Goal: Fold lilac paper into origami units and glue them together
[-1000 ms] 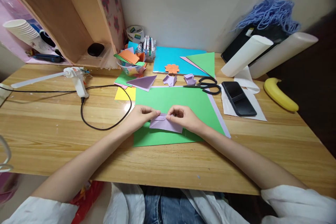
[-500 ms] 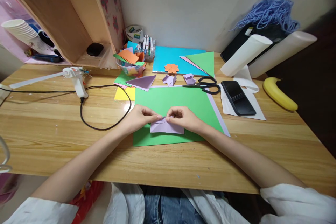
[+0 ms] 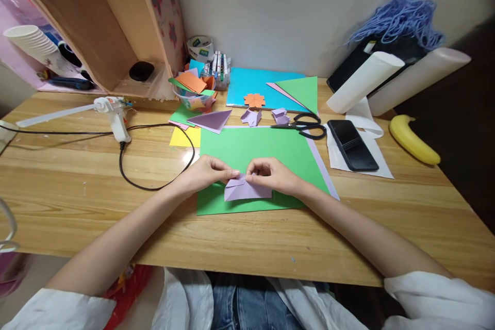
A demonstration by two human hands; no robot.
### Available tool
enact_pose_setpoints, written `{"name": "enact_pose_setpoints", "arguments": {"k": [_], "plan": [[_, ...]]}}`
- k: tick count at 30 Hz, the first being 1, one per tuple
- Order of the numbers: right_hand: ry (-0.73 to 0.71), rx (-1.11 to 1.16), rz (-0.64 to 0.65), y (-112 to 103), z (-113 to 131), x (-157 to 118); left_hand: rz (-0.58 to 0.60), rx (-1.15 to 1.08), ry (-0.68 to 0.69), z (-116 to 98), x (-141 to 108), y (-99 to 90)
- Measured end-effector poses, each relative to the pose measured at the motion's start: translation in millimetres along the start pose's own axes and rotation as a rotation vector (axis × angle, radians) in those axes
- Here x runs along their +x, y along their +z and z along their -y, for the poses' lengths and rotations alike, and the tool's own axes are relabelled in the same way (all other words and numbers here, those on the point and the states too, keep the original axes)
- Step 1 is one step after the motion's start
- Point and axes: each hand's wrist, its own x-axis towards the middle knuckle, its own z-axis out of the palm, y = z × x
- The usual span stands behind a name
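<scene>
Folded lilac paper (image 3: 248, 193) shifts slightly over the green sheet (image 3: 266, 143), toward its near edge; left hand (image 3: 209, 172) and right hand (image 3: 274, 175) both pinch the paper's far edge, long axis lying left-right.

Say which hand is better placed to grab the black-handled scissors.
The right hand, probably: the black-handled scissors lie beyond it, farther from the left hand. Both pinch the folded light-purple paper, so the right would release first.

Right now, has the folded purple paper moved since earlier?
Yes, downward in the view: the lower left corner of the folded purple paper is nearer the front edge of the green sheet.
</scene>
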Motion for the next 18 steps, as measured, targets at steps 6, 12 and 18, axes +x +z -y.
{"name": "enact_pose_setpoints", "arguments": {"k": [6,12,18], "plan": [[-0.005,-0.027,0.018,0.2,1.3,-1.3,0.020,-0.037,-0.024,-0.3,0.5,0.4],[0.003,-0.075,0.008,1.0,4.3,-1.2,-0.005,0.042,-0.007,0.5,0.1,3.5],[-0.005,-0.162,0.007,3.2,4.9,-2.8,0.018,0.086,-0.010,-2.4,-0.8,5.6]]}}
